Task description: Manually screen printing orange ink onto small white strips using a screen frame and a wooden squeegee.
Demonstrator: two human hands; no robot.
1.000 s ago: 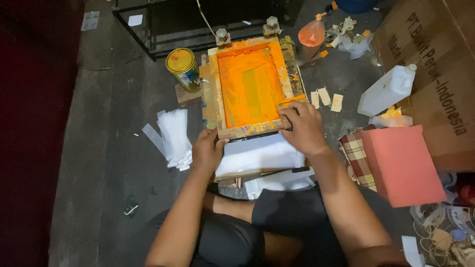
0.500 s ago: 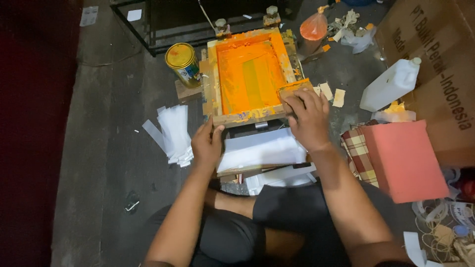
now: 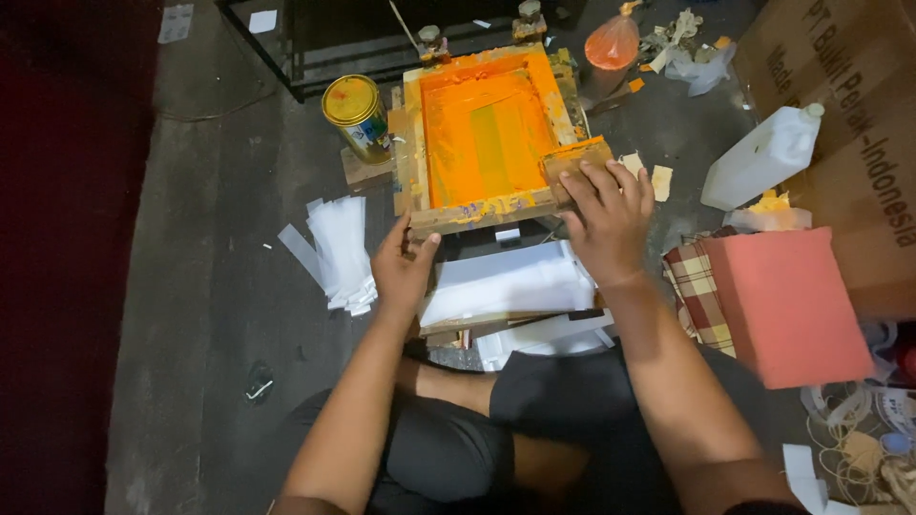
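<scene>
A wooden screen-printing frame [image 3: 420, 143] smeared with orange ink is tilted up at its near edge. My left hand [image 3: 403, 267] grips the frame's near left corner. My right hand [image 3: 606, 215] lies over a wooden squeegee [image 3: 572, 157] resting on the frame's near right corner. Under the raised frame lies a stack of white plastic sheets [image 3: 510, 281] on a board. My crossed legs in dark shorts are below.
A yellow tin can [image 3: 355, 114] stands left of the frame. Loose white strips [image 3: 339, 253] lie on the floor at left. A white jug [image 3: 763, 157], a cardboard box [image 3: 859, 105], a pink box [image 3: 787, 305] and a checked cloth [image 3: 697, 286] are at right. An orange bag [image 3: 611, 43] sits behind.
The frame's near edge has been lifted off the white sheets, hinging upward. Both hands rose with it, the right one keeping the squeegee on the corner.
</scene>
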